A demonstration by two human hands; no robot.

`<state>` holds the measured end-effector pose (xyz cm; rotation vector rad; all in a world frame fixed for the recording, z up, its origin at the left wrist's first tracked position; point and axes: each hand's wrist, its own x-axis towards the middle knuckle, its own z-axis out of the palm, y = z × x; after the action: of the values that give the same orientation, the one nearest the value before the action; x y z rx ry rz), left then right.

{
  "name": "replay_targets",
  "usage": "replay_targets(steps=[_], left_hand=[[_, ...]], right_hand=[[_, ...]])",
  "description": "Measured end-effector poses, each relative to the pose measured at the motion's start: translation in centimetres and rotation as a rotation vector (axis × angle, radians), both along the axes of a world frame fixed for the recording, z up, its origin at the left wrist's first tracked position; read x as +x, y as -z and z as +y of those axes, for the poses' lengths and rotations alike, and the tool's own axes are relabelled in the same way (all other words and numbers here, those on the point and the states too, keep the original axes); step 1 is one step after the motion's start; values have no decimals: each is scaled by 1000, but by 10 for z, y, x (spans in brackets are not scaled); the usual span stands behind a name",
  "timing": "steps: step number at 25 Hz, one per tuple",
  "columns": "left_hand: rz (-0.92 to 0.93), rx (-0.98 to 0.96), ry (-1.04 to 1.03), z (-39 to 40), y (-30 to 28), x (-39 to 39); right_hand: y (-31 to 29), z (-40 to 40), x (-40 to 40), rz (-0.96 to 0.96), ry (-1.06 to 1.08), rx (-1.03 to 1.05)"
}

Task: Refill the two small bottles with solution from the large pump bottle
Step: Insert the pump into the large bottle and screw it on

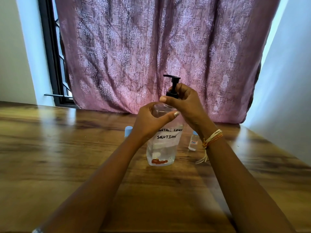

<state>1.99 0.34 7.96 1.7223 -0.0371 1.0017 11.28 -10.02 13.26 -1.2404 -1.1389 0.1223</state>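
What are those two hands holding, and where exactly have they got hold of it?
Both hold the large pump bottle. The left hand wraps its clear shoulder; the right hand grips the black pump collar at the neck.

Single head-worn wide-angle view, looking forward and down from above the person's forearms. The desk [50,148] fills the lower half, close to the lens; both hands meet near frame centre at arm's length. A curtain [151,47] closes the background, with walls bowed at either edge.
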Motion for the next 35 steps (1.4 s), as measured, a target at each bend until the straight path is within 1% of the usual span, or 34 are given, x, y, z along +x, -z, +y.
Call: replay_targets(steps=[1, 3, 5, 6, 8, 11, 14, 15, 18, 19, 22, 27, 29, 32, 35], left_hand=[[2, -15, 0, 1, 0, -1], [7, -35, 2, 2, 0, -1], [12, -39, -4, 2, 0, -1], [17, -41, -3, 1, 0, -1], [20, -45, 4, 0, -1, -1], [16, -29, 16, 0, -1, -2], [19, -35, 3, 1, 0, -2], [19, -39, 5, 1, 0, -2], [4, -48, 7, 1, -1, -2], [1, -39, 10, 0, -1, -2], [-4, -23, 31, -1, -1, -1], [-4, -35, 6, -1, -1, 0], [22, -50, 12, 0, 0, 1], [79, -61, 36, 1, 0, -1], [200, -96, 143, 2, 0, -8]], right_hand=[[1, -1, 1, 5, -72, -15], [0, -6, 4, 97, -285, -36], [-5, -14, 8, 154, -395, -63], [-6, -16, 9, 139, -397, -70], [-8, -18, 8, 81, -332, -52], [-5, -12, 0, 82, -174, 8], [-3, -5, -4, 13, -21, 6], [-3, -6, -4, 13, -50, -12], [-8, -16, 1, 104, -306, -85], [-9, -19, 2, 102, -337, -97], [-11, -21, 2, 55, -274, -72], [-11, -14, 2, 75, 5, -31], [-8, -11, 2, 83, 67, -17], [8, -11, -3, 109, 51, -31], [37, -20, -11, 233, -53, -85]])
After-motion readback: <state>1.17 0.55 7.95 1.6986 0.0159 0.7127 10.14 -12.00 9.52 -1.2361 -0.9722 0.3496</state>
